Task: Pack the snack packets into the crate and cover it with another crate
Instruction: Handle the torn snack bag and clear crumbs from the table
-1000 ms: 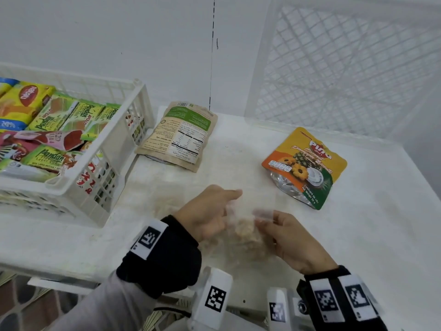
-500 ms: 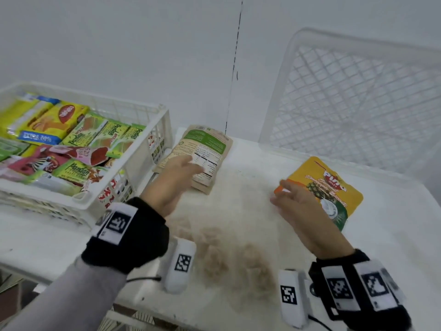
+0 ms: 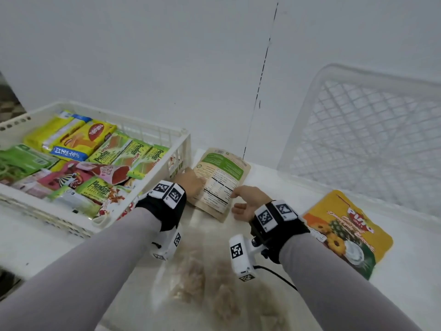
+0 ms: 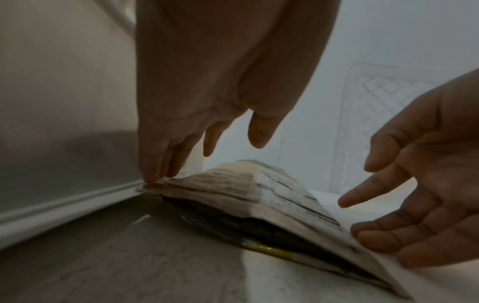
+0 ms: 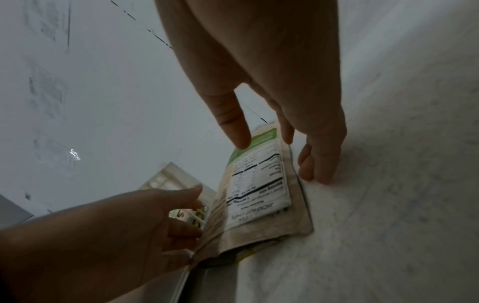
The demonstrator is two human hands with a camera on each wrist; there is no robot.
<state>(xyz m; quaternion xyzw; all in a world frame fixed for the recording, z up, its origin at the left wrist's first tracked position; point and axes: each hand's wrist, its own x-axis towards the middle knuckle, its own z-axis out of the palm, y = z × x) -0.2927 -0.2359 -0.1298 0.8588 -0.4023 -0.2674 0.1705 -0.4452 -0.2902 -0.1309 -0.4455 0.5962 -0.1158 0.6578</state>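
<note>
Both hands have left the clear bag of brown snacks (image 3: 200,280), which now lies on the surface (image 3: 274,187) near me, and have come forward to the tan pouch (image 3: 218,181) lying just beside the filled crate (image 3: 183,139).

Left hand (image 3: 188,182): fingers nearly straight, tips touching the pouch's left edge next to the crate wall; the left wrist view shows that edge raised a little. Nothing pinched yet.

Right hand (image 3: 248,199): fingers spread and relaxed, tips down on the surface just beside the pouch's right edge, thumb hovering over the label. No hold yet.

Judgement: the step in hand is picking up the tan pouch with two hands, so the clear bag has been put off. Still unpacked: tan pouch, clear bag, yellow pouch (image 3: 346,235) to my right. The spare crate (image 3: 372,130) leans against the wall, so covering is some way off.

Risk: the left edge sits tight against the crate, leaving little room to get fingers under.
</note>
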